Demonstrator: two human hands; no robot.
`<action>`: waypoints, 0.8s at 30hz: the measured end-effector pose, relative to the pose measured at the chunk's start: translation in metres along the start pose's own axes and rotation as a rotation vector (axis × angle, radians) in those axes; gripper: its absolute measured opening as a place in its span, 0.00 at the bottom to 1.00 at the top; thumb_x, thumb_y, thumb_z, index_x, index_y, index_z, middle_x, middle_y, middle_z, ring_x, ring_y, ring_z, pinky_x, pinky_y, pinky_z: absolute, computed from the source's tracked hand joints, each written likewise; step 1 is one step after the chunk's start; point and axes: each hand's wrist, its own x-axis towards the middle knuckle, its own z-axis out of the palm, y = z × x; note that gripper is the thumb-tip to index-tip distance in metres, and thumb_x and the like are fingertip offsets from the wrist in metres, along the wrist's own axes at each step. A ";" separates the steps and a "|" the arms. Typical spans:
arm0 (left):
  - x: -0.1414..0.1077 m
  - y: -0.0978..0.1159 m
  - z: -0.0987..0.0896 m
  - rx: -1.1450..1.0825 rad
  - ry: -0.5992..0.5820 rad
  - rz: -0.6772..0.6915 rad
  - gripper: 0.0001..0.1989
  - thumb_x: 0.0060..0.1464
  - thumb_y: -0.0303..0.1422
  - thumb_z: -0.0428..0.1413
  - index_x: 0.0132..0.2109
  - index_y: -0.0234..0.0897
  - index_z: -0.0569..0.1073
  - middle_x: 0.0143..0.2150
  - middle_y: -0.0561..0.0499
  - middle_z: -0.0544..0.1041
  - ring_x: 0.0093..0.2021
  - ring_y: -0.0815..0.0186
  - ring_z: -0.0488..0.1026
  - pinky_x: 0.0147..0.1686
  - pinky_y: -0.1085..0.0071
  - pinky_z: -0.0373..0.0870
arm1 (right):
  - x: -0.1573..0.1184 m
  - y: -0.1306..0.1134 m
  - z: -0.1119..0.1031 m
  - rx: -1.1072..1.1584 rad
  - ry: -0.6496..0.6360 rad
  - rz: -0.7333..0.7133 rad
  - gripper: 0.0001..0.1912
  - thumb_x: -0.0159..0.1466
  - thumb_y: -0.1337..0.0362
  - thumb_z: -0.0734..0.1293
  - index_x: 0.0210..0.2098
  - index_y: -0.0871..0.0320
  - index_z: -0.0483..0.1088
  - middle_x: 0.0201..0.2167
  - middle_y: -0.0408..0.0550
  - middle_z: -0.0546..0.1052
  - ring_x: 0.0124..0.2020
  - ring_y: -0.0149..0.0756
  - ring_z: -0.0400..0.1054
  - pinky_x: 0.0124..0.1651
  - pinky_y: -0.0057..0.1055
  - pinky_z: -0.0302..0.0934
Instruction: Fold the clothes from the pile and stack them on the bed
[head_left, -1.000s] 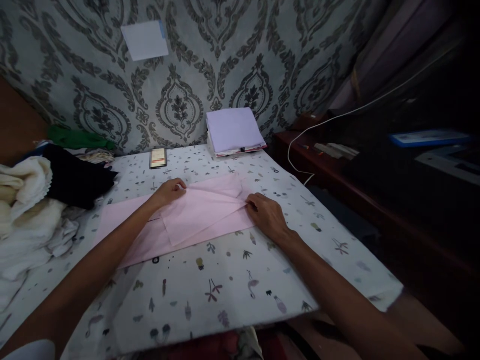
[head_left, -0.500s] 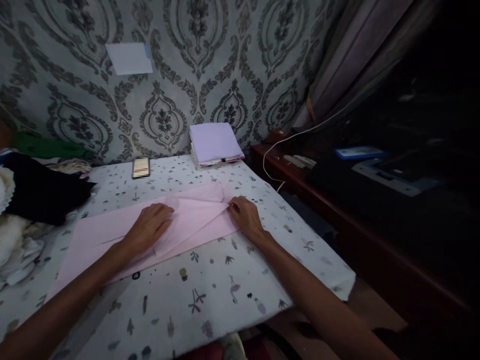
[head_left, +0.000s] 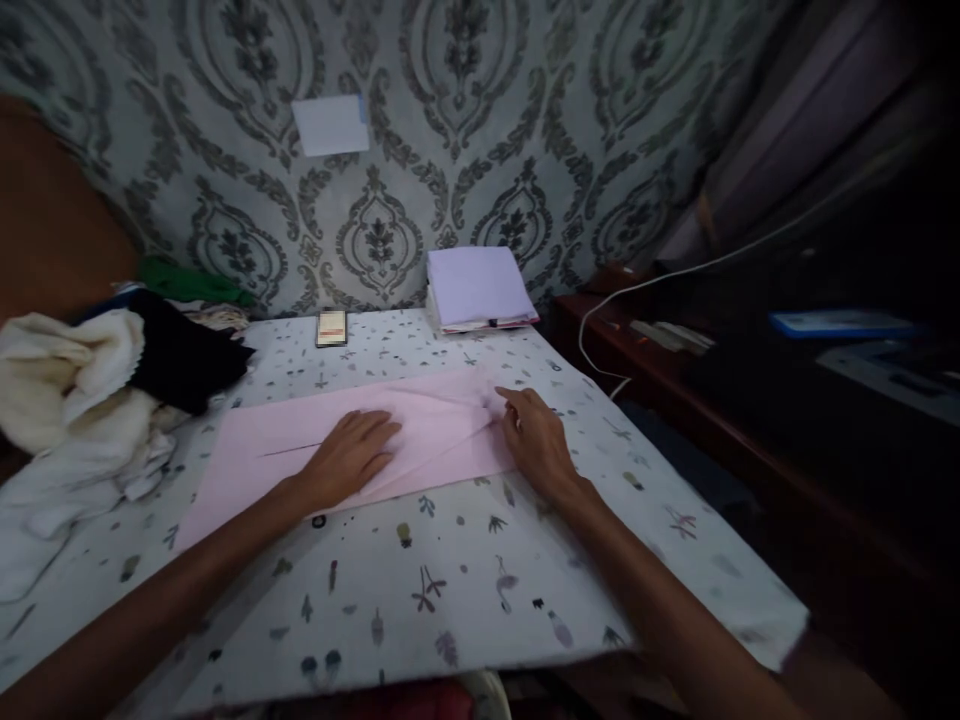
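Pink cloth (head_left: pixel 439 420): lies in a long, folded strip across the middle of my bench (head_left: pixel 480 590), over a printed cover. The upper layer shows diagonal creases toward the right end. A thin dark line runs near the left half; cannot tell whether slit or seam.

Hands, 2. My left hand (head_left: pixel 349 460) rests palm down on the cloth, fingers a little apart, gripping nothing. My right hand (head_left: pixel 538 440) is at the right end, index finger extended, the others curled; cannot tell whether cloth is caught between thumb and fingers.

Risks, as I judge them: a sliding left palm could drag the upper layer and bunch it. Pressing on the diagonal creases could set them crooked. If my right fingers take only 1 layer, the edges could part.

Surroundings: white garments (head_left: pixel 82 430) and a black garment (head_left: pixel 191 350) heaped at left, apart from the cloth; phone-like object (head_left: pixel 331 328) and lilac-topped stack (head_left: pixel 484 290) beyond, near the wall (head_left: pixel 450 150).
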 end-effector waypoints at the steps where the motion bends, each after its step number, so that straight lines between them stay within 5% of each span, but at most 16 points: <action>1: 0.002 0.002 0.002 0.001 -0.003 -0.001 0.26 0.70 0.45 0.39 0.66 0.39 0.64 0.68 0.40 0.65 0.67 0.54 0.61 0.68 0.51 0.53 | 0.002 -0.010 0.003 0.016 -0.017 -0.083 0.23 0.68 0.68 0.54 0.59 0.61 0.70 0.49 0.57 0.77 0.49 0.45 0.72 0.52 0.43 0.66; 5: 0.010 0.009 0.011 -0.009 -0.095 -0.030 0.31 0.69 0.48 0.35 0.72 0.36 0.53 0.74 0.41 0.54 0.74 0.59 0.49 0.71 0.56 0.43 | 0.011 -0.047 0.031 0.052 -0.269 -0.398 0.27 0.73 0.60 0.50 0.65 0.63 0.63 0.67 0.59 0.64 0.68 0.45 0.56 0.68 0.46 0.53; 9: 0.003 -0.003 0.013 -0.009 -0.190 -0.177 0.41 0.65 0.57 0.36 0.73 0.31 0.48 0.75 0.36 0.45 0.75 0.55 0.41 0.71 0.55 0.38 | 0.014 -0.055 0.057 -0.057 -0.485 -0.386 0.34 0.73 0.49 0.48 0.70 0.64 0.53 0.71 0.58 0.55 0.73 0.44 0.45 0.72 0.49 0.43; 14: -0.018 -0.043 -0.001 -0.049 -0.159 -0.344 0.40 0.65 0.56 0.37 0.73 0.32 0.49 0.75 0.38 0.47 0.75 0.53 0.43 0.71 0.54 0.41 | 0.012 -0.045 0.057 -0.118 -0.503 -0.328 0.37 0.73 0.46 0.46 0.71 0.63 0.50 0.73 0.57 0.52 0.74 0.43 0.42 0.73 0.48 0.40; 18: -0.010 -0.063 -0.012 -0.089 -0.042 -0.472 0.35 0.68 0.49 0.34 0.72 0.31 0.52 0.74 0.38 0.52 0.74 0.55 0.49 0.70 0.56 0.46 | 0.022 -0.065 0.059 -0.133 -0.489 -0.316 0.37 0.73 0.46 0.45 0.71 0.64 0.52 0.72 0.59 0.51 0.74 0.44 0.41 0.72 0.50 0.39; 24: 0.015 -0.050 0.001 -0.072 -0.201 -0.303 0.34 0.68 0.49 0.33 0.73 0.34 0.49 0.75 0.41 0.47 0.75 0.57 0.42 0.71 0.54 0.39 | 0.044 -0.103 0.095 -0.102 -0.511 -0.393 0.35 0.73 0.49 0.45 0.71 0.63 0.52 0.72 0.58 0.54 0.73 0.43 0.43 0.73 0.47 0.40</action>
